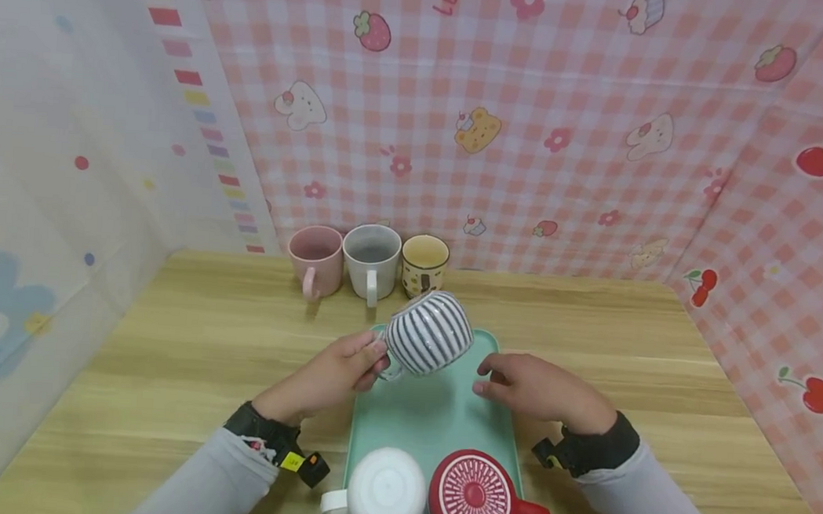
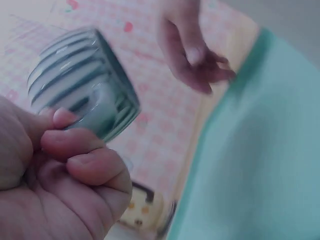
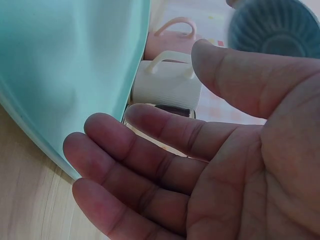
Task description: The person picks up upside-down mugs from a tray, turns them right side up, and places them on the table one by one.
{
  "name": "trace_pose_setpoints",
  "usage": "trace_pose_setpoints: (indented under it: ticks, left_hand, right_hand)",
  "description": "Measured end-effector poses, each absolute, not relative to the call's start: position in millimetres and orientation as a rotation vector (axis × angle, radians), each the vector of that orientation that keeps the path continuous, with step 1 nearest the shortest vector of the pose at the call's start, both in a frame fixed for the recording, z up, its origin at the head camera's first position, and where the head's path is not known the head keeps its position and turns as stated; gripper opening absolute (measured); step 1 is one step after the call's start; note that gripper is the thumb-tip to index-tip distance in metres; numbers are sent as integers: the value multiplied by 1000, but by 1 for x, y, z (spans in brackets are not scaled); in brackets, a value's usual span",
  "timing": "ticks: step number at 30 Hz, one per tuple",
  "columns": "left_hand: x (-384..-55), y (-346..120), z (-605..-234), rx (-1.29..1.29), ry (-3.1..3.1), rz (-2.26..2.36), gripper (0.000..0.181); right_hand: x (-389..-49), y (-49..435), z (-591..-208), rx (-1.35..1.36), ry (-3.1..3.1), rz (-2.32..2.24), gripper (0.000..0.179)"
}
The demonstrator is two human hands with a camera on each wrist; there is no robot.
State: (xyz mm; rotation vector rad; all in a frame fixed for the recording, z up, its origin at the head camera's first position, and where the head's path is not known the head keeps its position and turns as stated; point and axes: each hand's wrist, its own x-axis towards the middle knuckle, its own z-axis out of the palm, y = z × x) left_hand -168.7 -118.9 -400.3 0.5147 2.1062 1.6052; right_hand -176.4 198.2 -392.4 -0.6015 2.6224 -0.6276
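My left hand [image 1: 348, 367] pinches the handle of a white mug with dark stripes [image 1: 430, 333], holding it tilted over the green tray [image 1: 416, 414]. In the left wrist view, thumb and curled fingers close on the handle, and the rim of the striped mug [image 2: 82, 75] faces right. Just right of the mug, my right hand [image 1: 534, 384] hovers by the tray's right edge with nothing in it. The right wrist view shows its palm and loosely bent fingers [image 3: 165, 130], apart from the mug.
On the tray's near end, a white mug [image 1: 386, 491] and a red mug [image 1: 475, 495] stand upside down. Upright behind the tray are a pink mug [image 1: 317, 259], a grey-white mug [image 1: 371, 262] and a yellow patterned mug [image 1: 425, 262], lined up before the checked cloth [image 1: 564, 195].
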Motion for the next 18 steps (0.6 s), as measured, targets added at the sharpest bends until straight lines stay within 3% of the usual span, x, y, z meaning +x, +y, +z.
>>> trace_pose_setpoints:
  ticks: [10,18]
  left_hand:
    - [-186,-88,-384,246,1393,2153,26]
    - [-195,-76,-386,174,953,2245,28]
  right_hand:
    - [-176,198,-394,-608,2624,-624,39]
    - [-176,198,-395,-639,2633,-615,39]
